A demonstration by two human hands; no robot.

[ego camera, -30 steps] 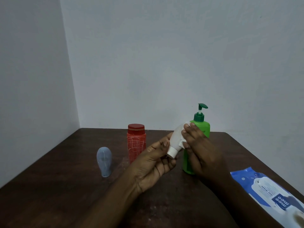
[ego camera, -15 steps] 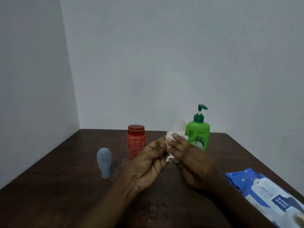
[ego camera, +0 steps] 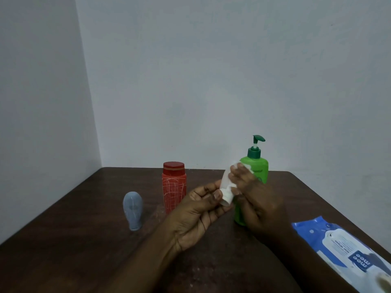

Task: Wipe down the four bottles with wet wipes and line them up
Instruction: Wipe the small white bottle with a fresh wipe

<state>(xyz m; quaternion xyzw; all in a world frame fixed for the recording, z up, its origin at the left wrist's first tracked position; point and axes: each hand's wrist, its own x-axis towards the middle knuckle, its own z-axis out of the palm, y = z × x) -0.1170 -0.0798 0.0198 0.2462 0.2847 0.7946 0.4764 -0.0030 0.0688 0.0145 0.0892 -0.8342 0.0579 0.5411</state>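
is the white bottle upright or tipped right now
Tipped: the white bottle is held off the table, cap end lower toward the left hand, the right hand wiping it.

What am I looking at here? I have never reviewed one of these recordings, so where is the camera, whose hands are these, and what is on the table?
There is no machine: a person works with bare hands, filmed by one wide-angle camera worn on the head, looking forward and down. The left hand grips the cap end of a small white bottle, tilted in the air. The right hand presses a white wet wipe against its body. On the dark wooden table stand a small grey bottle, cap down, a red bottle, and a green pump bottle partly hidden behind the hands. A blue wet-wipe pack lies flat at the right edge.
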